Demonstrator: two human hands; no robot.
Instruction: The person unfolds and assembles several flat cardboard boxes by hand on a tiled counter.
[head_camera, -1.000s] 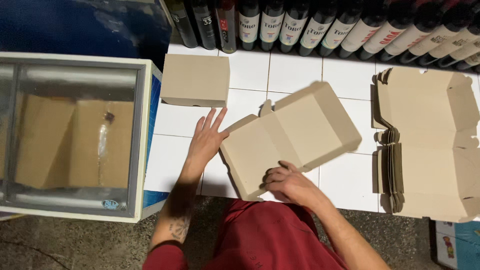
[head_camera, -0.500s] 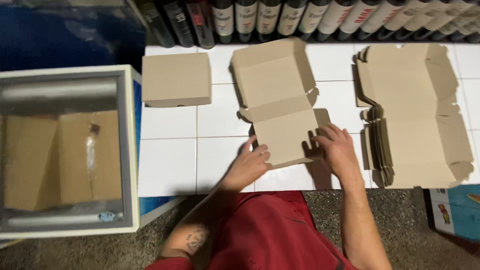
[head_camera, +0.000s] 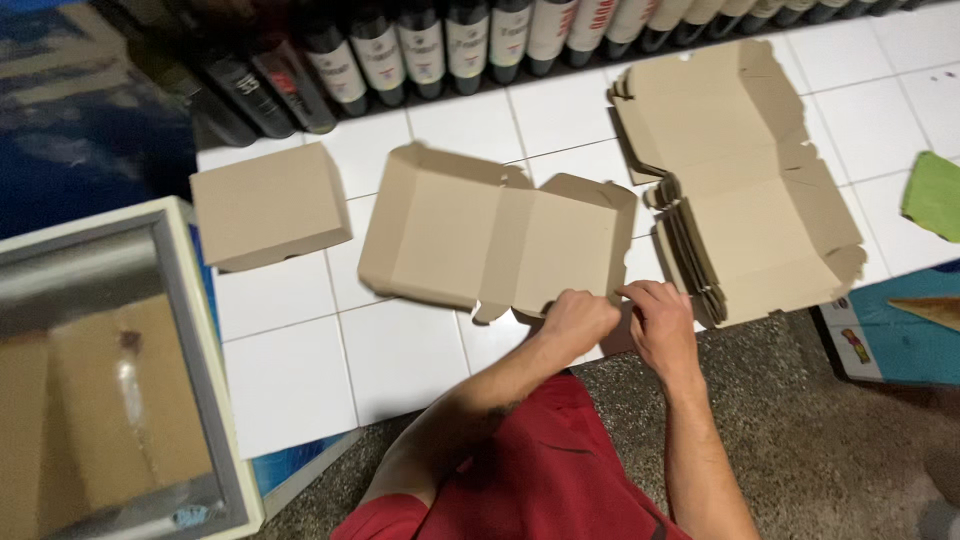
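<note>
Item: half-folded cardboard box (head_camera: 495, 240), lying open and empty on the white tiled floor (head_camera: 290, 370), just ahead of my fingers. My left hand (head_camera: 578, 318) is curled shut on the box's near edge; my right hand (head_camera: 660, 322) pinches the near right corner flap. Risk: the flap may crease crooked or tear if I press off the fold line. Right of my fingers: a stack of flat box blanks (head_camera: 745, 180). Far left: one closed box (head_camera: 268, 205), contents hidden. Beyond: a row of dark bottles (head_camera: 420, 45).
</note>
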